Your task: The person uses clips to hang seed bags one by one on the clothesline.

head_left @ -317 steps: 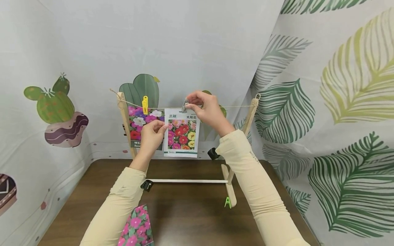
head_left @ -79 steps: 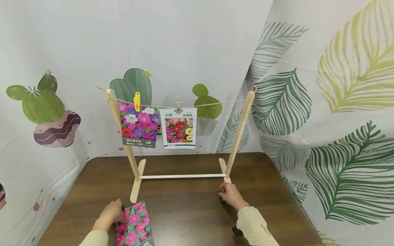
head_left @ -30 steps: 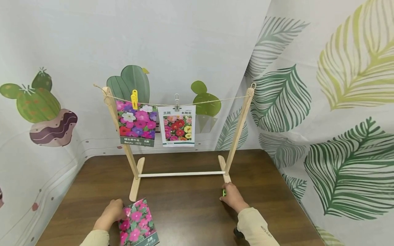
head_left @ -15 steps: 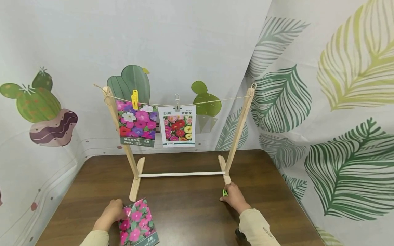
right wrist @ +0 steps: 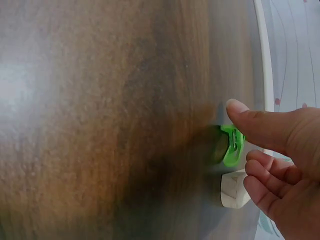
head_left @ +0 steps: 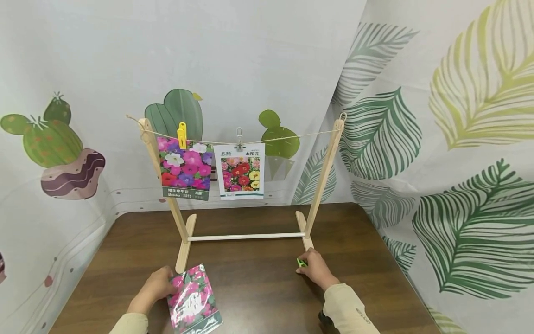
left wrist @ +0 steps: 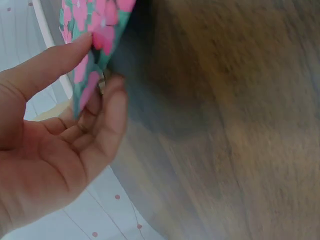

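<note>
In the head view my left hand (head_left: 155, 286) pinches the upper left edge of a seed packet (head_left: 193, 301) with pink flowers. Seen from the left wrist, the thumb lies on the front of the packet (left wrist: 102, 30) and the fingers curl behind it. My right hand (head_left: 319, 269) holds a small green clip (head_left: 302, 263) at its fingertips, low by the stand's right foot. The clip (right wrist: 233, 146) shows between thumb and fingers in the right wrist view. On the string (head_left: 288, 138), a yellow clip (head_left: 181, 136) holds a petunia packet (head_left: 186, 169) and a metal clip (head_left: 239, 140) holds a white packet (head_left: 240, 172).
The wooden stand (head_left: 324, 178) rises from the back of the brown table (head_left: 250, 278), its white crossbar (head_left: 246, 237) low between two feet. The left foot (head_left: 183, 253) lies just beyond the left hand. A printed curtain (head_left: 250, 55) hangs behind the table.
Earlier both hands were up at the string by the white packet; they are now down at the table. The pink packet has just shifted up and right, tilting, and the green clip has turned at the fingertips.
</note>
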{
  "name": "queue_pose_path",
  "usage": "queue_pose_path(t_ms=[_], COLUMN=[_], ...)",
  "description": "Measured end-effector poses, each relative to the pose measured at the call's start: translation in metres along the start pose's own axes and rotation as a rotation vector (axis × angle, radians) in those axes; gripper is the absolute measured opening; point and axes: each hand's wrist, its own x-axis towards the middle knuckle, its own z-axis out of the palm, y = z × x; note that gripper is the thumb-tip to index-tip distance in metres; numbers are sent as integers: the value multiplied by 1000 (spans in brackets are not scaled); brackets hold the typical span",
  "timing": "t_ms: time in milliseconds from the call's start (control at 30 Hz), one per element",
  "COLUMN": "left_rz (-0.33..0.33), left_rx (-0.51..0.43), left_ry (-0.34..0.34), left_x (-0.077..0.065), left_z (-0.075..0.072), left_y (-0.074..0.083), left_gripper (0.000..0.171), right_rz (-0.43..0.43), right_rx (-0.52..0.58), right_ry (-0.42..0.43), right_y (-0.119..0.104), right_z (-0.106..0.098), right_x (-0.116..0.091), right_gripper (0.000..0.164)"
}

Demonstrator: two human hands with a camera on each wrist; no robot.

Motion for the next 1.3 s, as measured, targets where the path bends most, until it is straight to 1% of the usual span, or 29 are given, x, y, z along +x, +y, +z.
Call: queue_pose_path(t_ms=[67,167,267,400,533,667,767,867,1033,1167,1300], left_rz=[-10,-32,-66,-111,-123,-127,-122,-116,-114,-125,-155], left_rx=[-73,-179,-280,-423,-540,-607,-627,-643,-672,-718,-755], left_ry=[20,51,65,53,50,58,55,50,47,45,52], left_x=[1,3,6,9,11,10,9,9,9,12,14], left_z=[1,3,4,4,4,3,2,2,1,1,2], left_y=[2,3,4,6,9,12,14,15,20,25,31], left_gripper=[32,28,25,22,21,27,32,35,31,24,19], right_rz=[-20,-27,-35,-57,-69,-62,-59,-35,31,26,15], right_rx=[-17,-30,-36,-75,-115,-127,-133,-127,-75,-47,-34], right_ry=[-11,-25,-20,4,24,35,44,43,38,72,89], right_y=[0,0,0,-2,-4,-6,-7,-8,-10,-13,-15], right_z=[2,4,5,6,6,8,8,7,4,-1,-4], right_x=[0,0,-1,-1,-2,-2,-2,-1,2,4,6], right_gripper=[35,38,40,39,36,35,35,35,30,26,24])
